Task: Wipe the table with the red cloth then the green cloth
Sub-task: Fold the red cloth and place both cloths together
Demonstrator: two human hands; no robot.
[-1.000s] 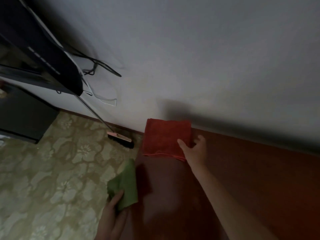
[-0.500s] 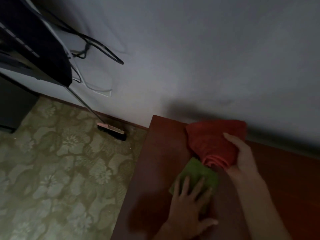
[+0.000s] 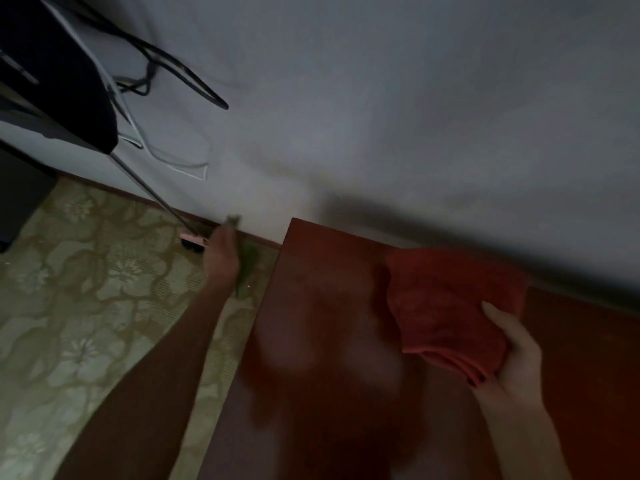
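Note:
The dark red-brown table (image 3: 311,278) fills the lower right, its far edge against the wall. My right hand (image 3: 512,355) grips the folded red cloth (image 3: 446,306), which rests on the table near the wall. My left hand (image 3: 221,258) is stretched out past the table's left edge, over the floor, blurred by motion. It holds the green cloth (image 3: 247,265), of which only a dark green strip shows beside the hand.
A broom (image 3: 192,240) leans against the wall with its head on the patterned floor (image 3: 86,306), just beyond my left hand. Black and white cables (image 3: 166,81) hang on the wall. A dark screen and cabinet (image 3: 20,199) stand at the far left.
My left hand has swung with the green cloth off the table, out to the left over the floor. The right hand has drawn the red cloth a little to the right.

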